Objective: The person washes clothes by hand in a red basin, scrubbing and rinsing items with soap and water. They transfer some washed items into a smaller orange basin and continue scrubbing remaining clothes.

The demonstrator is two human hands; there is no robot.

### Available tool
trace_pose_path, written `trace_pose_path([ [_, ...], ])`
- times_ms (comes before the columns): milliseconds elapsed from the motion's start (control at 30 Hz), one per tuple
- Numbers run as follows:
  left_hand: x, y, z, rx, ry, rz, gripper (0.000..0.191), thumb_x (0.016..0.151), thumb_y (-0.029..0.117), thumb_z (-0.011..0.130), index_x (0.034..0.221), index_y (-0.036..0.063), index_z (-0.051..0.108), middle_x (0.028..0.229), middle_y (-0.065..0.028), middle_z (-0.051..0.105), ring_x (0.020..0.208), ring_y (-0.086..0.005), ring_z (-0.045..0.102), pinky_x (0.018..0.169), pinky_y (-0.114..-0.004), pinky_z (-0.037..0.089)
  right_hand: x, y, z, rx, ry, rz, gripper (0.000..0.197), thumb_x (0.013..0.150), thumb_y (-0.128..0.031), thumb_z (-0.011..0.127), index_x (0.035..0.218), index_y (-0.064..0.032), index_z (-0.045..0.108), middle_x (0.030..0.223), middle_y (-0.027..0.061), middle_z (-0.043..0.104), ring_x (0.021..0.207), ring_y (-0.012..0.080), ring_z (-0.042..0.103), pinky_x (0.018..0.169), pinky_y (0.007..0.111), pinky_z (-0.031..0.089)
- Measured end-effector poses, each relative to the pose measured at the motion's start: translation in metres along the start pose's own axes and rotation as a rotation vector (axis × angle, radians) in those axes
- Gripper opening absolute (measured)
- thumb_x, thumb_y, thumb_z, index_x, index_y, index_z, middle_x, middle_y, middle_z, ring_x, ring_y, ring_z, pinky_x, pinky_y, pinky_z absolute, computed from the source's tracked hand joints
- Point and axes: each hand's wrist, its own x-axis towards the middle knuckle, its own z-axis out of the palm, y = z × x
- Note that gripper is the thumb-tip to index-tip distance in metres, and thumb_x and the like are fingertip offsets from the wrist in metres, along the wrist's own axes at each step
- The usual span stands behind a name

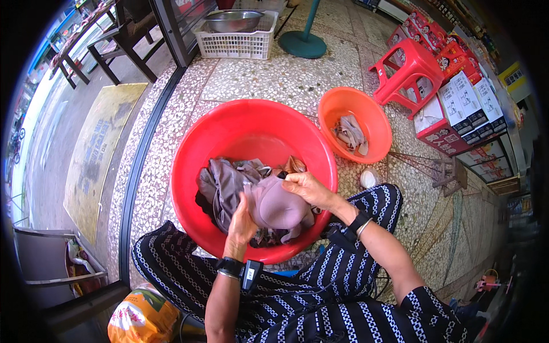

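My right hand pinches the upper edge of a mauve garment with a molded cup, apparently a bra. At its left side my left hand grips the same garment, thumb up and the other fingers partly hidden behind it. The garment is held over a large red plastic basin, and part of it is blurred. Under and beside it in the basin lie a grey-brown cloth garment, a brown-orange piece and dark patterned fabric. How many pieces are piled there I cannot tell.
A smaller orange basin holding light cloth touches or nearly touches the red one. Beyond it stand a red plastic stool and stacked cartons. A white crate carries a metal bowl. A door track runs left.
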Motion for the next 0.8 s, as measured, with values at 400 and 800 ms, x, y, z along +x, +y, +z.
trace_pose_path([
  [400, 0.005, -0.015, -0.013, 0.017, 0.042, -0.030, 0.050, 0.087, 0.027, 0.058, 0.128, 0.0036, 0.040, 0.130, -0.0105, 0.044, 0.123, -0.0309, 0.038, 0.104, -0.053, 0.025, -0.041, -0.065, -0.175, -0.687, 0.916, -0.448, 0.013, 0.083, -0.015, 0.059, 0.075, -0.0058, 0.062, 0.068, 0.0039, 0.059, 0.057, 0.0116, 0.056, 0.052, 0.028, 0.043],
  [800, 0.036, -0.031, -0.015, 0.236, 0.350, -0.125, 0.042, 0.086, 0.028, 0.056, 0.121, 0.0071, 0.049, 0.121, -0.0107, 0.053, 0.112, -0.0278, 0.050, 0.096, -0.047, 0.038, -0.197, 0.229, -0.282, -0.965, 1.156, 0.336, 0.012, 0.078, -0.010, 0.052, 0.077, -0.0036, 0.063, 0.072, 0.0211, 0.059, 0.065, 0.0368, 0.057, 0.058, 0.041, 0.046],
])
